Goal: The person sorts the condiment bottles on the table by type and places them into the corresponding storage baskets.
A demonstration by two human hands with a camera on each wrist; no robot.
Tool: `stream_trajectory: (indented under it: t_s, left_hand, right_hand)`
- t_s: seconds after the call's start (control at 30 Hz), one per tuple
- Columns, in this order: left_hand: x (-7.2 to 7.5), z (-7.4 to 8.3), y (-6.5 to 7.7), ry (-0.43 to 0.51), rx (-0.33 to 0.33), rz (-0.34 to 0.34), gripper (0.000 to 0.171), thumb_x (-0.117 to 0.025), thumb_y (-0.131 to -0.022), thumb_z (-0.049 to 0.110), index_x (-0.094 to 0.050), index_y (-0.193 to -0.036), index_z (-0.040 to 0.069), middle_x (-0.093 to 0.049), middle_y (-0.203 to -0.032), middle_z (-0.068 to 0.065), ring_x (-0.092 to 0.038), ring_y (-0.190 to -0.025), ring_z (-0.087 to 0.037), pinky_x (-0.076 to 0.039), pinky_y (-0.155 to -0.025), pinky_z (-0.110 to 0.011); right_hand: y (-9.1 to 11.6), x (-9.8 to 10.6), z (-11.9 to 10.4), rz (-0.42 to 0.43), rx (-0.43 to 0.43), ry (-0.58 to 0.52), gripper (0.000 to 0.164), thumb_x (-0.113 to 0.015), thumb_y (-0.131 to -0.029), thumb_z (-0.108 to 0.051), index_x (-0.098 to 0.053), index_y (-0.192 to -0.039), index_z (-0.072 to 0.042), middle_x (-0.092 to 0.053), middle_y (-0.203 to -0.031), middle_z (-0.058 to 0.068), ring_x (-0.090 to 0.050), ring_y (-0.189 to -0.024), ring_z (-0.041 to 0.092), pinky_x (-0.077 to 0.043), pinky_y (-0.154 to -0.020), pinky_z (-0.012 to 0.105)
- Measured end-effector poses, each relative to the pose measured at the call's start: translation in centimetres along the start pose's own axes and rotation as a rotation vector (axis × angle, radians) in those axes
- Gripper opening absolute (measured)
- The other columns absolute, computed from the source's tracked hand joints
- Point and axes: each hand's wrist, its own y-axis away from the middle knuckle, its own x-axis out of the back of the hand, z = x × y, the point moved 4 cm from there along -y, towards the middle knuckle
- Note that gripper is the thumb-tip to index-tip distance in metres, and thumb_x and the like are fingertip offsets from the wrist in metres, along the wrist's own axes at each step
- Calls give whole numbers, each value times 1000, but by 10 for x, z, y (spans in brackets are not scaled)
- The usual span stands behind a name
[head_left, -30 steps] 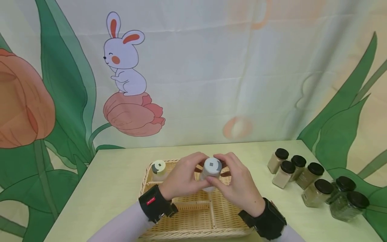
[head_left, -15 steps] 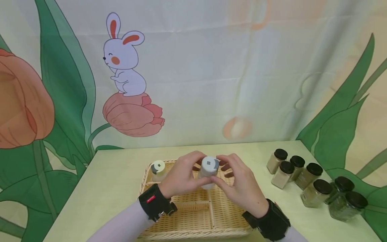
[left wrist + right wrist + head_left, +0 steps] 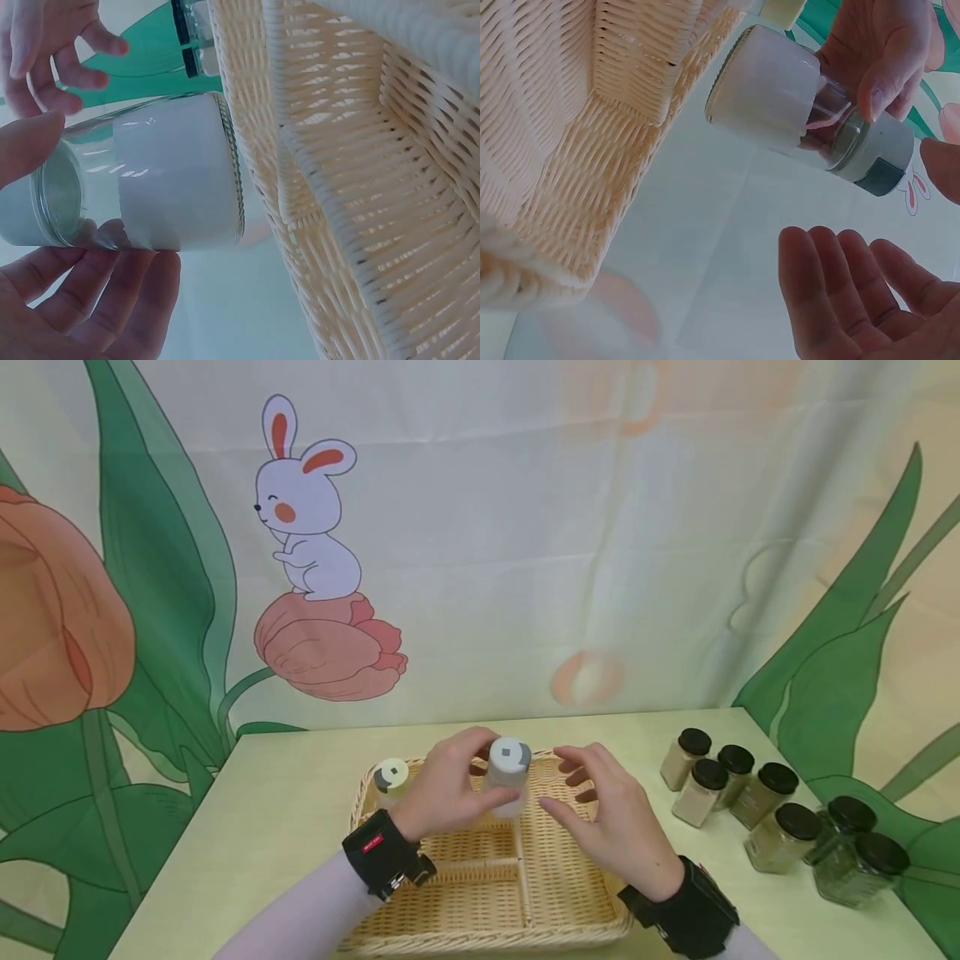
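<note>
My left hand (image 3: 446, 789) grips a clear glass shaker jar (image 3: 508, 772) with a grey-white cap, partly filled with white powder. The jar is held upright above the divided wicker basket (image 3: 480, 935). In the left wrist view the thumb and fingers lie around the jar (image 3: 180, 172) near its cap end. To the right of the jar my right hand (image 3: 618, 822) is apart from it, fingers spread and loosely bent, with nothing held. A second jar with a pale yellow cap (image 3: 392, 775) stands in the basket's back left compartment.
Several black-lidded spice jars (image 3: 776, 783) stand at the right of the pale table (image 3: 225, 827). A cloth backdrop (image 3: 480, 552) printed with a rabbit and tulips hangs behind the table.
My right hand has let go of the grey-capped jar and moved right, away from it. The left hand has carried the jar slightly left and up in the head view.
</note>
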Motion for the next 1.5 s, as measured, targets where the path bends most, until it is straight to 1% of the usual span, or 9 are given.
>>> stream_trajectory:
  t_s: [0.1, 0.27, 0.4, 0.57, 0.73, 0.87, 1.1, 1.23, 1.5]
  left_hand:
    - [1, -4, -1, 5, 15, 10, 48, -88, -83, 26, -65, -124, 16, -70, -116, 3, -69, -106, -15, -63, -84, -36]
    - [3, -11, -2, -13, 29, 15, 47, -87, -83, 26, -64, -123, 16, -70, -116, 3, -68, -107, -15, -63, -85, -35]
    - [3, -16, -3, -17, 40, 20, 45, -86, -83, 25, -64, -122, 16, -69, -115, 3, -68, -108, -17, -63, -85, -36]
    - [3, -23, -3, -30, 64, 23, 43, -85, -84, 25, -65, -120, 16, -69, -113, 4, -68, -107, -16, -61, -86, -32]
    - [4, -28, -2, -42, 113, 21, 42, -86, -83, 25, -65, -118, 17, -70, -112, 6, -68, -105, -13, -60, -86, -29]
    - [5, -30, -2, -55, 131, 30, 42, -87, -82, 25, -66, -117, 18, -70, -112, 5, -68, -103, -14, -60, -87, -32]
    - [5, -37, -1, -79, 162, 23, 40, -87, -82, 26, -65, -114, 18, -70, -109, 6, -69, -103, -16, -60, -88, -37]
    - [5, -40, 0, -87, 171, 18, 41, -87, -81, 26, -66, -114, 19, -70, -109, 6, -69, -102, -16, -59, -88, -39]
    - [3, -46, 1, -127, 179, -1, 42, -88, -78, 25, -66, -114, 19, -71, -109, 6, -69, -100, -13, -58, -89, -36]
  right_hand:
    - [2, 3, 3, 2, -5, 11, 58, -85, -88, -25, -57, -138, -12, -62, -115, -2, -65, -99, 13, -61, -75, 29]
    - [7, 8, 9, 6, -16, 29, 57, -84, -89, -24, -58, -138, -13, -62, -114, -3, -64, -99, 12, -60, -75, 29]
    - [11, 12, 11, 1, -24, 42, 57, -84, -89, -23, -58, -138, -13, -63, -113, -3, -64, -99, 13, -60, -74, 29]
    - [18, 17, 15, -14, -50, 67, 58, -84, -88, -26, -57, -138, -14, -62, -113, -5, -64, -99, 12, -60, -73, 27]
    - [26, 23, 19, -18, -69, 90, 58, -85, -88, -26, -58, -138, -14, -62, -113, -4, -63, -98, 12, -60, -73, 28]
    - [32, 26, 24, -10, -72, 98, 58, -85, -88, -23, -58, -138, -13, -64, -113, 0, -64, -97, 14, -60, -73, 29]
    - [42, 31, 32, 2, -87, 131, 58, -85, -87, -22, -58, -138, -12, -64, -111, -3, -64, -96, 14, -59, -72, 28]
    - [49, 36, 39, 15, -89, 161, 60, -86, -86, -21, -58, -138, -11, -65, -111, -2, -64, -96, 14, -58, -72, 27]
    - [63, 51, 60, 28, -133, 217, 59, -86, -86, -19, -58, -137, -11, -64, -110, 0, -64, -94, 17, -58, -70, 26]
